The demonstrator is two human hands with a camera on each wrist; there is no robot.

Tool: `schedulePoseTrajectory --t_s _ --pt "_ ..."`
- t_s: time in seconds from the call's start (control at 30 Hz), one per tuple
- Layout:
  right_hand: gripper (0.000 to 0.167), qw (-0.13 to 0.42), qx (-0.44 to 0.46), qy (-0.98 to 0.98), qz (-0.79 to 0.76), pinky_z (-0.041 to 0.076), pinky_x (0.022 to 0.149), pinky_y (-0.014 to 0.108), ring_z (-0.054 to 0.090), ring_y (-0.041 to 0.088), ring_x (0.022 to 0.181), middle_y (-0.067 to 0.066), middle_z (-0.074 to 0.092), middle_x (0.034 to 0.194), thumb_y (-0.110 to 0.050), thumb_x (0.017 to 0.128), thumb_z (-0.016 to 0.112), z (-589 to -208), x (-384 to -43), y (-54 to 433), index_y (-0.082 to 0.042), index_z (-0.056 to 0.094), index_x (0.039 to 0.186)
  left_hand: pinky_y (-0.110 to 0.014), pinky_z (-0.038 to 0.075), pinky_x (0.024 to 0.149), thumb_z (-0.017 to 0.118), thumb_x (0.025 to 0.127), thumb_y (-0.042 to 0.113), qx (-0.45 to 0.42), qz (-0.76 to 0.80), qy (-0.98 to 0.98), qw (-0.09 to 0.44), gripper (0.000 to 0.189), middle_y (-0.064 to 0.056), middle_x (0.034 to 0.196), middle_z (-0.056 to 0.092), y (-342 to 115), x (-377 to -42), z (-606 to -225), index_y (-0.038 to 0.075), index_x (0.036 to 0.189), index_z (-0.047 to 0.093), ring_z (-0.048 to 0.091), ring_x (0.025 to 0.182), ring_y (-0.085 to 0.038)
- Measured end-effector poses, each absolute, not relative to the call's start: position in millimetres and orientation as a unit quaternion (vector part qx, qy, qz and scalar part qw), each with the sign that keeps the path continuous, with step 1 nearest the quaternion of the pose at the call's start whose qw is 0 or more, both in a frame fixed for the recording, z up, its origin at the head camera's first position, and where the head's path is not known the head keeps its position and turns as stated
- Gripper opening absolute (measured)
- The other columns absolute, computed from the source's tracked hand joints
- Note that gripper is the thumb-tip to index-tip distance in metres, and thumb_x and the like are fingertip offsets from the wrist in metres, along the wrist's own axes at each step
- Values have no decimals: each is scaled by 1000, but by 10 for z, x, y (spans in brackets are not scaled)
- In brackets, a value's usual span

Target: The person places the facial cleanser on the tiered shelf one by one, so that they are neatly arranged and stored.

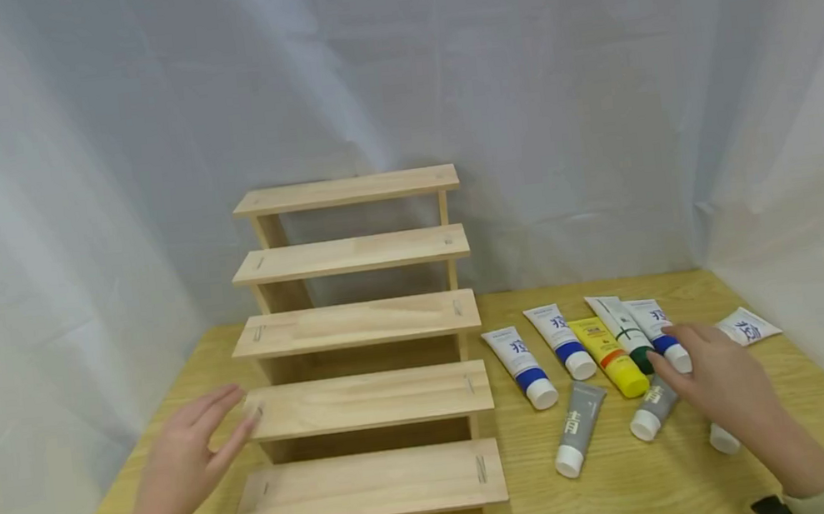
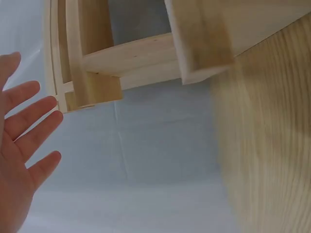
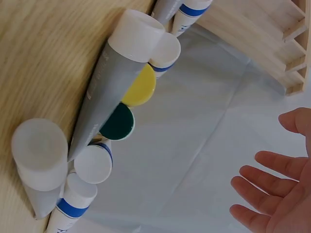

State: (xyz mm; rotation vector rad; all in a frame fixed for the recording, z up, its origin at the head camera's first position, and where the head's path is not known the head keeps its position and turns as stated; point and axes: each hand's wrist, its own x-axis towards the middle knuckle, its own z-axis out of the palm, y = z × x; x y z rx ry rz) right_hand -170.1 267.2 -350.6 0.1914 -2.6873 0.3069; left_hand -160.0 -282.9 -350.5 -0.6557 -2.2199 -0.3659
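Note:
My left hand (image 1: 186,458), fingers extended, is beside the left end of the wooden stepped rack (image 1: 370,399); the left wrist view shows its palm with nothing held. Over the tubes on the right hovers my right hand (image 1: 727,381), its fingers spread and its palm bare in the right wrist view. Below and around it lie a grey tube (image 3: 109,80), a white-and-blue tube (image 1: 644,316), a green-capped white tube (image 1: 612,321) and a yellow tube (image 1: 606,354). The hand partly hides another grey tube, whose white cap (image 1: 724,438) shows.
More white-and-blue tubes (image 1: 520,367) lie just right of the rack, with a grey tube (image 1: 580,425) in front. Another white tube (image 1: 747,327) is at the far right. Pale sheeting (image 1: 564,124) encloses the wooden table (image 1: 535,499) at the back and sides.

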Motion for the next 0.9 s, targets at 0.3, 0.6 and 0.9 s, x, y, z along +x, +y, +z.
schedulePoseTrajectory --t_s 0.3,0.6,0.9 --pt "44 162 54 -978 122 46 68 56 50 45 93 30 53 105 -29 83 59 -3579 -1712 2694 7 55 107 -11 22 100 46 89 45 -280 -166 -859 395 54 -20 105 59 -2788 -1662 -3591 -6 101 61 56 92 -36" --pt "50 100 37 -985 134 44 74 57 48 47 97 32 51 109 -35 85 57 -3647 -1740 2743 8 53 110 -12 24 100 41 88 48 -314 -171 -845 398 59 -20 104 59 -2730 -1715 -3702 -6 98 63 55 92 -37" --pt "48 68 40 -985 154 49 67 51 57 36 81 27 58 101 -34 84 59 -3756 -1772 2830 8 56 107 -13 21 101 46 88 45 -321 -168 -849 386 55 -20 105 59 -2693 -1720 -3740 -5 98 63 55 94 -38"
